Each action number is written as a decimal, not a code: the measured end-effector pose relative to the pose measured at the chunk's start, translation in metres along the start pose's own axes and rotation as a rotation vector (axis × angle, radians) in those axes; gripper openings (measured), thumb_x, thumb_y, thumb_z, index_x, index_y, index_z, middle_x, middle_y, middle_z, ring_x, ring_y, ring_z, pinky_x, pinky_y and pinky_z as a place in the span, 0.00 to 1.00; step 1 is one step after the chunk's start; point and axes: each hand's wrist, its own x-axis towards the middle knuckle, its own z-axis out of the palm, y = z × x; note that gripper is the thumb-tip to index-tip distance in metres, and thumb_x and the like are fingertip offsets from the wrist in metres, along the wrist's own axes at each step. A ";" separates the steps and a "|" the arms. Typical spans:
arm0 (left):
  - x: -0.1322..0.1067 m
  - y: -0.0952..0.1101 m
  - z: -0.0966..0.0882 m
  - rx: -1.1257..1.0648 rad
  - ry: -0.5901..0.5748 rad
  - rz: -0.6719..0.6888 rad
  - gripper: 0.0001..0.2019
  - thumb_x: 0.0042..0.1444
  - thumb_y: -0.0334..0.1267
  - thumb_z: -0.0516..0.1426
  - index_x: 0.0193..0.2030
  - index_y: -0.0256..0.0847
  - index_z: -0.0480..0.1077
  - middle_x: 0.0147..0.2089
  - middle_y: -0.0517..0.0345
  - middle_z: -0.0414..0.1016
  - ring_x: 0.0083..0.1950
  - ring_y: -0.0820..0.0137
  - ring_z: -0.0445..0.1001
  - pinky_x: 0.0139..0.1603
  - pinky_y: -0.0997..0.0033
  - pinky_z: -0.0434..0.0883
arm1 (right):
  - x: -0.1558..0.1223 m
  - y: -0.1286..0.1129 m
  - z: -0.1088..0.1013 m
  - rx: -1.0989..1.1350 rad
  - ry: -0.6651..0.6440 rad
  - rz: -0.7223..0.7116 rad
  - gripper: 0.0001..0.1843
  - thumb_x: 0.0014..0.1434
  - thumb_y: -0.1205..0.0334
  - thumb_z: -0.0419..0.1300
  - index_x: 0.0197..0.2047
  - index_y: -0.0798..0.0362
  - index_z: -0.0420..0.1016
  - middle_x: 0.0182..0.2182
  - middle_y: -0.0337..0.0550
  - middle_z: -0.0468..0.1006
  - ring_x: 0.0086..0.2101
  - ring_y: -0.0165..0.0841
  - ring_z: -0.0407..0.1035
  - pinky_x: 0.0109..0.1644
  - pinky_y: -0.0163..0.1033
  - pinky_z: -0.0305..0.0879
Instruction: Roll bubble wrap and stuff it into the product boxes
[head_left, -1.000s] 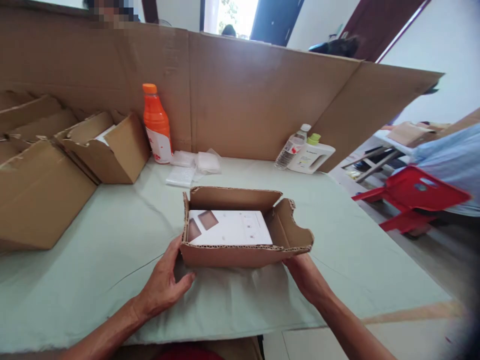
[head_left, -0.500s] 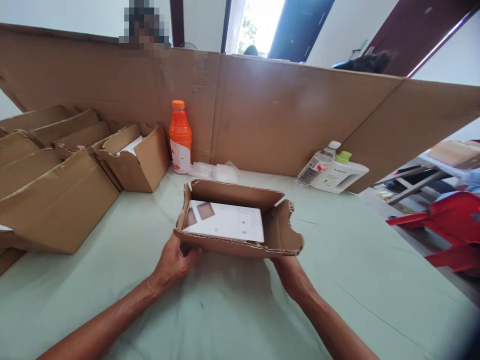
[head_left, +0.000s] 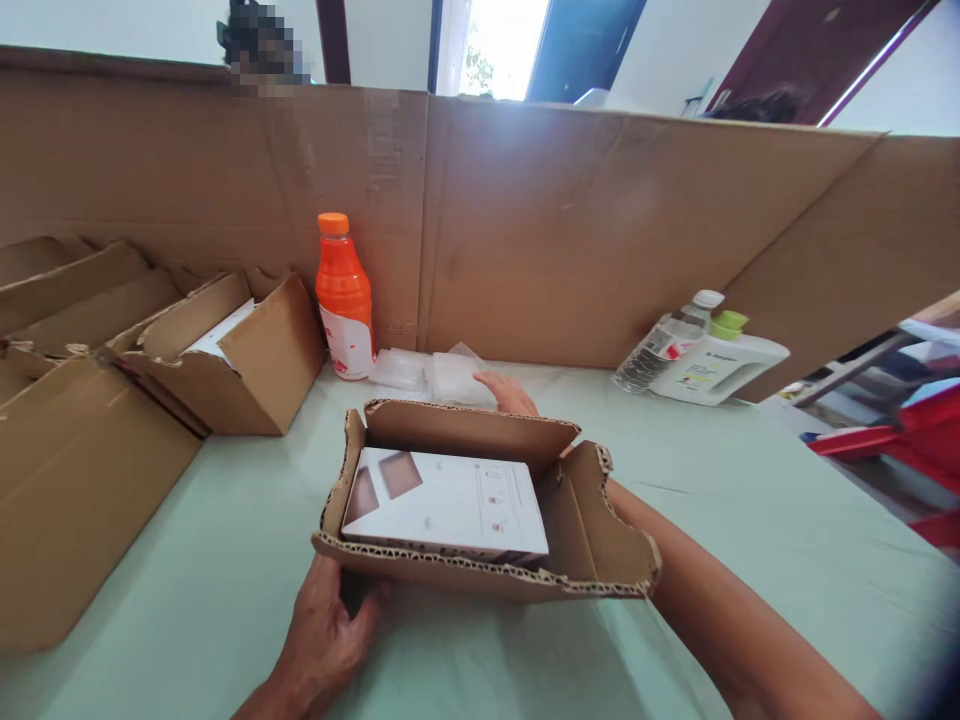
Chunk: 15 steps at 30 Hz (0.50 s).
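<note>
An open-topped cardboard box (head_left: pixel 480 575) is tilted toward me above the table, with a white printed carton (head_left: pixel 450 500) lying inside at its left end. My left hand (head_left: pixel 322 620) grips the box at its lower left corner, the fingers partly hidden beneath it. Beyond the box, my right hand (head_left: pixel 514 397) reaches with fingers stretched out beside the clear plastic packets (head_left: pixel 457 378); the box wall covers its palm. My right forearm passes around the box's right end.
An orange bottle (head_left: pixel 345 300) stands left of the packets, against a cardboard partition (head_left: pixel 570 230). More cardboard boxes (head_left: pixel 97 480) line the left side. A clear water bottle (head_left: pixel 664 345) leans by a white jug (head_left: pixel 724 368). Behind the partition is a person's head (head_left: pixel 262 45).
My right hand has left the box's underside and moved out behind it toward the plastic packets. The box sits lower and closer in view, still in my left hand. The camera view has shifted.
</note>
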 end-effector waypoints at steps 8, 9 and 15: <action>-0.001 -0.006 -0.001 0.007 -0.023 0.016 0.27 0.62 0.47 0.56 0.67 0.41 0.64 0.54 0.42 0.78 0.57 0.49 0.76 0.55 0.50 0.76 | 0.045 0.019 0.022 -0.154 0.137 0.147 0.05 0.63 0.67 0.54 0.40 0.52 0.71 0.48 0.48 0.77 0.50 0.40 0.66 0.61 0.51 0.56; -0.002 -0.006 0.000 -0.003 -0.013 0.010 0.27 0.62 0.47 0.56 0.65 0.40 0.65 0.53 0.41 0.78 0.55 0.49 0.77 0.54 0.50 0.77 | 0.041 0.020 0.020 -0.151 0.145 0.151 0.05 0.62 0.67 0.56 0.42 0.52 0.72 0.49 0.47 0.77 0.49 0.40 0.66 0.61 0.51 0.56; -0.005 -0.009 0.006 -0.043 0.031 -0.053 0.24 0.60 0.48 0.57 0.59 0.38 0.69 0.47 0.43 0.79 0.47 0.52 0.79 0.49 0.52 0.78 | 0.040 0.017 0.018 -0.039 0.197 0.180 0.09 0.50 0.71 0.65 0.34 0.50 0.73 0.44 0.40 0.80 0.46 0.37 0.67 0.61 0.45 0.58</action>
